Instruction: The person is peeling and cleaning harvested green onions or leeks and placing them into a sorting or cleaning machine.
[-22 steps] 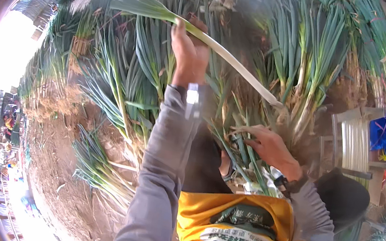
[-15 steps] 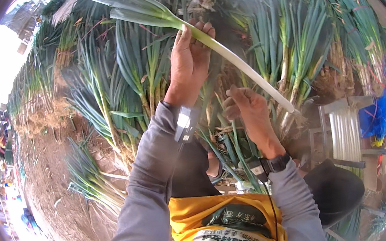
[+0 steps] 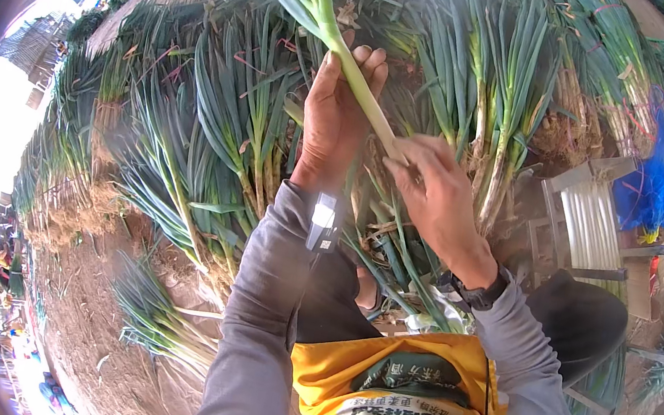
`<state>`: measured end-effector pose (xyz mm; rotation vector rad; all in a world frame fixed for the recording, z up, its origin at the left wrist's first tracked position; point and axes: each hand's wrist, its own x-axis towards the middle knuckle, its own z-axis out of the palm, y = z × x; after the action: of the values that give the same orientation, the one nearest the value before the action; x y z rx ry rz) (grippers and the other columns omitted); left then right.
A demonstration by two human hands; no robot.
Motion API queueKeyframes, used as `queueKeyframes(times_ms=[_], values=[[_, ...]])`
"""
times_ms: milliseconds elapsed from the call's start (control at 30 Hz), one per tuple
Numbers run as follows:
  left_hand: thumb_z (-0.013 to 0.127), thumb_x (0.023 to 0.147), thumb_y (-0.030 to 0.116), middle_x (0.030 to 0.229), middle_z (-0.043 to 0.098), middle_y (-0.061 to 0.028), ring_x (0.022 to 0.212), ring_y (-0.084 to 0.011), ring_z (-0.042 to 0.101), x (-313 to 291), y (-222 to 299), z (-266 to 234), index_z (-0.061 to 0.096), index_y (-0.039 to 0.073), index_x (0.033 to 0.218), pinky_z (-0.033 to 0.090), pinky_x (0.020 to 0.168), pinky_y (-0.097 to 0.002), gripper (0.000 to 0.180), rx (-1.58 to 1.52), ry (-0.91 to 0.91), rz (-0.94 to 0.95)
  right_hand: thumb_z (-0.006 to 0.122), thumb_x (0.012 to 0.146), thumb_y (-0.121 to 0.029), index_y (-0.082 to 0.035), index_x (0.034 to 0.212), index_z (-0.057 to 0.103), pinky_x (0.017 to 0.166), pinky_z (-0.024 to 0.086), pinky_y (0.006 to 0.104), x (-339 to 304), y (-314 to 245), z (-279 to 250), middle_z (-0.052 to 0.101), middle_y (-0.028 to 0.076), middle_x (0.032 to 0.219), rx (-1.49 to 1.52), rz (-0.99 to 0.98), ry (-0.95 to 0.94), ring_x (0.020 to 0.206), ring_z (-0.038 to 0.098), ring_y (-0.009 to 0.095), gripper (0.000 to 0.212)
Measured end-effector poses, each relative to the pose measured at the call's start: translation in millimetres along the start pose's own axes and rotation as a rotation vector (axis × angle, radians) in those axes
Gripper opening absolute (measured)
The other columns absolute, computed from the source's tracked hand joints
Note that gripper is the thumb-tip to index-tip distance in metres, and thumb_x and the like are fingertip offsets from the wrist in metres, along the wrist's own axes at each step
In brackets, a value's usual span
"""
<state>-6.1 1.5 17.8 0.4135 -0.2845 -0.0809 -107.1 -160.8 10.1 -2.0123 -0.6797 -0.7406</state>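
A long green onion slants across in front of me, its green leaves at the upper left and its pale stalk running down to the right. My left hand is closed round it just under the leaves, the thumb along the stalk. Lower down, my right hand, smeared a little by motion, has its fingers closed on the pale part. That hand hides the root end. Bundles of green onions stand behind my left hand, and more onions rise beyond my right.
At the right, a metal frame holds a row of white peeled stalks, with a blue plastic bag beside it. A loose bunch of onions lies on the dirt floor at the left. My knee is near the frame.
The green onion has swung steeper, its leaves moving up and to the right. My right hand has moved from below the stalk up onto it and closed there.
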Motion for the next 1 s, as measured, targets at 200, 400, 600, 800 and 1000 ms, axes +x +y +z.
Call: queueKeyframes(times_ms=[200, 400, 600, 800, 1000], values=[[0.06, 0.103, 0.03, 0.113, 0.061, -0.008, 0.113, -0.0255, 0.061, -0.3, -9.3, 3.3, 0.047, 0.006, 0.139, 0.044, 0.112, -0.0438, 0.045, 0.17, 0.086, 0.031, 0.073, 0.093, -0.011, -0.001, 0.109, 0.065, 0.061, 0.054, 0.0353, 12.7, -18.1, -5.5, 0.064, 0.015, 0.092, -0.02, 0.102, -0.028, 0.072, 0.067, 0.028, 0.021], [0.062, 0.102, 0.031, 0.111, 0.062, -0.0055, 0.114, -0.0241, 0.059, 0.8, -15.9, 12.5, 0.052, 0.006, 0.129, 0.04, 0.114, -0.0448, 0.038, 0.078, 0.101, 0.019, 0.063, 0.103, -0.028, 0.002, 0.115, 0.065, 0.062, 0.054, 0.0256, -26.5, -11.7, 7.0, 0.069, 0.006, 0.095, 0.725, 0.957, -0.229, 0.07, 0.065, 0.01, 0.033], [0.058, 0.105, 0.028, 0.121, 0.063, -0.0102, 0.123, -0.0274, 0.058, -4.0, -27.1, 26.5, 0.053, 0.004, 0.129, 0.038, 0.115, -0.0453, 0.035, 0.116, 0.005, -0.018, 0.063, 0.102, -0.025, -0.006, 0.112, 0.066, 0.068, 0.056, 0.0266, -6.7, 30.2, 12.2, 0.071, 0.006, 0.1, 1.521, 0.861, 0.511, 0.078, 0.068, 0.013, 0.021], [0.053, 0.107, 0.027, 0.141, 0.056, -0.0124, 0.133, -0.0238, 0.05, -13.8, -45.2, 39.5, 0.046, 0.0, 0.144, 0.035, 0.116, -0.041, 0.046, 0.363, -0.07, -0.207, 0.069, 0.099, -0.022, -0.007, 0.107, 0.068, 0.072, 0.058, 0.024, 35.1, 16.3, -26.7, 0.07, 0.004, 0.098, 1.454, 0.689, 0.563, 0.084, 0.068, 0.012, 0.017], [0.056, 0.105, 0.035, 0.141, 0.055, -0.023, 0.132, -0.0316, 0.054, -18.5, -81.3, 45.1, 0.037, 0.002, 0.153, 0.041, 0.113, -0.0465, 0.061, 0.541, -0.229, -0.431, 0.066, 0.098, -0.021, -0.004, 0.092, 0.072, 0.067, 0.053, 0.0287, 52.3, 20.6, -145.7, 0.068, 0.004, 0.078, 0.232, 0.331, 0.562, 0.072, 0.065, 0.014, 0.019]])
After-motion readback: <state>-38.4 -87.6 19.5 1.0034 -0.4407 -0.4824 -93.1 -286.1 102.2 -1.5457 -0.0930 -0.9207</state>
